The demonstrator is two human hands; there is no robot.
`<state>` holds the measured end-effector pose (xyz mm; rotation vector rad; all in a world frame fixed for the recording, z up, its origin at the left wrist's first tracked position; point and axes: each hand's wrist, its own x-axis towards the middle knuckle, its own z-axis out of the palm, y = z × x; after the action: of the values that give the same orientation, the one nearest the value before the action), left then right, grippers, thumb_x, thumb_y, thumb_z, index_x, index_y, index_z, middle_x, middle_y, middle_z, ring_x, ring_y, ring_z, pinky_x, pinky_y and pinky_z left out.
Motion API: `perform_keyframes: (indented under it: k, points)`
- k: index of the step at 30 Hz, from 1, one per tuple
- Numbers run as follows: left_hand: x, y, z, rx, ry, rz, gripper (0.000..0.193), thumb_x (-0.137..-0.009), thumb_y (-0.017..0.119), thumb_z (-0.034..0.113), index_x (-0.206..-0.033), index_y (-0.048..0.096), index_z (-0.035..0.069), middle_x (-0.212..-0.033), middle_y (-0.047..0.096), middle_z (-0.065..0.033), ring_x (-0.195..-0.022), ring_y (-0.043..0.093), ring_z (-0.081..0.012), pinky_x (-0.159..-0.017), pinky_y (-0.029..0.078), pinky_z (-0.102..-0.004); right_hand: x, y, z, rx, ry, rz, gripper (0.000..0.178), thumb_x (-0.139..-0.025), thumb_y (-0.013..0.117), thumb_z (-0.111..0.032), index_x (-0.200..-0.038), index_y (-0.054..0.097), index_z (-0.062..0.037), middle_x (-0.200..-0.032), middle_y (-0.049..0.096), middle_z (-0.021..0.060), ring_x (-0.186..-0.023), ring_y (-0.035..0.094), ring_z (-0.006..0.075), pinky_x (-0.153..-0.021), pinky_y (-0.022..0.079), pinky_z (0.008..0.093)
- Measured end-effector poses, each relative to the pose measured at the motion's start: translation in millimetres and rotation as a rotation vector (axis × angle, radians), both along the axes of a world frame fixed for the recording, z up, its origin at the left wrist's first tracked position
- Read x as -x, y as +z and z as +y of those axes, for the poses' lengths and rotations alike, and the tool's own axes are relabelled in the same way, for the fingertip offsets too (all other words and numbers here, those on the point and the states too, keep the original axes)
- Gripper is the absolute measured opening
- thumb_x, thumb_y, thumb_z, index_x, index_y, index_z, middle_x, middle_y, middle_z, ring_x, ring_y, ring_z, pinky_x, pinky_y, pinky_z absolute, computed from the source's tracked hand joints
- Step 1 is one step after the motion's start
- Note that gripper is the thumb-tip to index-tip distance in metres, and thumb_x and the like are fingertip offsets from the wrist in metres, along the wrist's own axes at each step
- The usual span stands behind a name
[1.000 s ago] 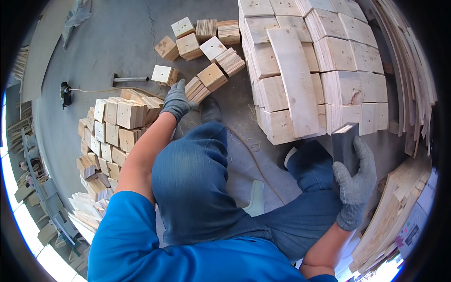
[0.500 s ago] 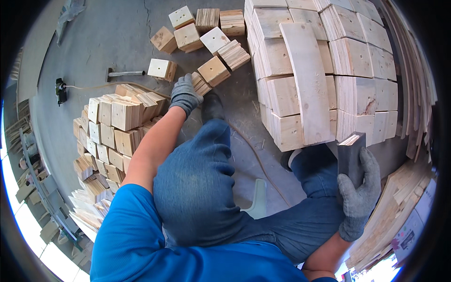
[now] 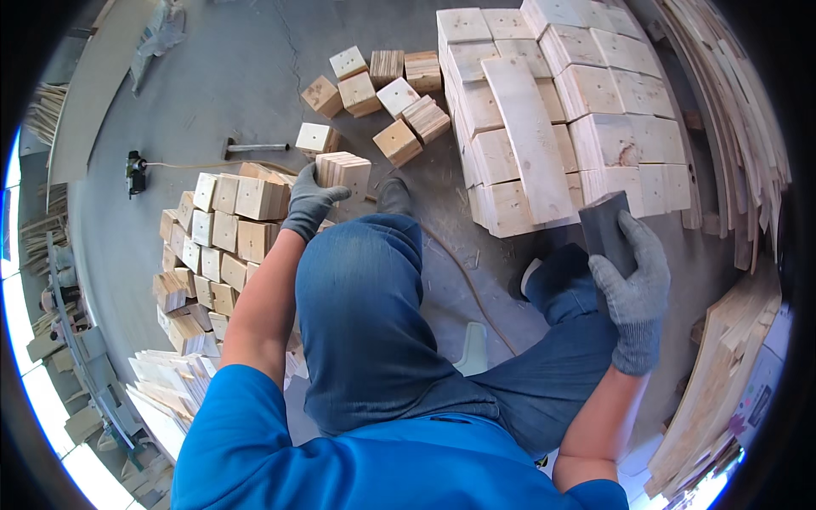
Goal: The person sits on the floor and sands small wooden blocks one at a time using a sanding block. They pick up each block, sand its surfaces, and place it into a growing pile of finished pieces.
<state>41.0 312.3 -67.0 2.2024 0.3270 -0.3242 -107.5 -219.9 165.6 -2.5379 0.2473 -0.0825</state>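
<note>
My left hand (image 3: pixel 311 206), in a grey knit glove, grips a squared wood block (image 3: pixel 343 173) with layered edges and holds it raised near my left shoe. In my gloved right hand (image 3: pixel 639 285) is a flat dark-grey block (image 3: pixel 606 225) that looks like a sanding block, beside the large stack. Loose wood blocks (image 3: pixel 360 92) lie on the floor beyond my left hand. To the left of my leg rises a pile of similar blocks (image 3: pixel 227 231). A big neat stack of blocks (image 3: pixel 602 140) stands at right, with a long pale board (image 3: pixel 527 140) lying across it.
On the floor at left lie a hammer (image 3: pixel 259 147) and a dark tool (image 3: pixel 136 174) with a tan hose. The hose also runs between my legs. Long boards (image 3: pixel 722 110) line the far right; plywood sheets (image 3: pixel 718 374) lean nearby. A pale green seat edge (image 3: pixel 473 347) shows beneath me.
My left hand has lifted a wood block off the floor group and drawn it back. My right hand has raised the dark block slightly and tilted it.
</note>
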Motion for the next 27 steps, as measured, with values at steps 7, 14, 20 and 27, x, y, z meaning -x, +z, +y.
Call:
perform_keyframes:
  k: [7,14,20,27]
  points:
    - [-1,102,-8,0.752,0.358,0.058,0.043,-0.096,0.078,0.030,-0.130,0.072,0.005,-0.116,0.076,-0.0114,-0.102,0.073,-0.0255,-0.086,0.061,-0.0406,17,1,-8,-0.046,-0.009,-0.069,0.069,-0.079,0.092,-0.022,-0.140,0.070,0.0001,-0.135,0.071,0.0233,-0.127,0.066,0.0388,-0.114,0.051,0.0458]
    - [-28,208,-51,1.013,0.155,0.042,0.050,-0.101,0.073,0.036,-0.138,0.063,0.004,-0.127,0.072,-0.0183,-0.114,0.073,-0.0343,-0.091,0.063,-0.0483,31,-1,-19,-0.060,-0.040,-0.126,0.067,-0.081,0.091,-0.027,-0.140,0.071,-0.0018,-0.133,0.071,0.0236,-0.125,0.067,0.0398,-0.112,0.051,0.0473]
    - [-18,258,-129,0.450,-0.054,-0.042,0.060,-0.094,0.081,0.028,-0.143,0.065,-0.001,-0.124,0.073,-0.0155,-0.111,0.073,-0.0266,-0.092,0.062,-0.0407,32,1,-26,-0.021,-0.019,-0.112,0.067,-0.080,0.090,-0.031,-0.139,0.072,-0.0040,-0.129,0.073,0.0246,-0.121,0.068,0.0424,-0.110,0.052,0.0488]
    - [-10,223,-174,0.413,-0.297,-0.026,0.085,-0.084,0.089,0.024,-0.154,0.053,-0.008,-0.134,0.071,-0.0173,-0.117,0.071,-0.0240,-0.098,0.059,-0.0356,32,8,-24,-0.073,-0.056,-0.086,0.067,-0.081,0.091,-0.033,-0.139,0.072,-0.0042,-0.132,0.073,0.0241,-0.124,0.070,0.0406,-0.111,0.054,0.0468]
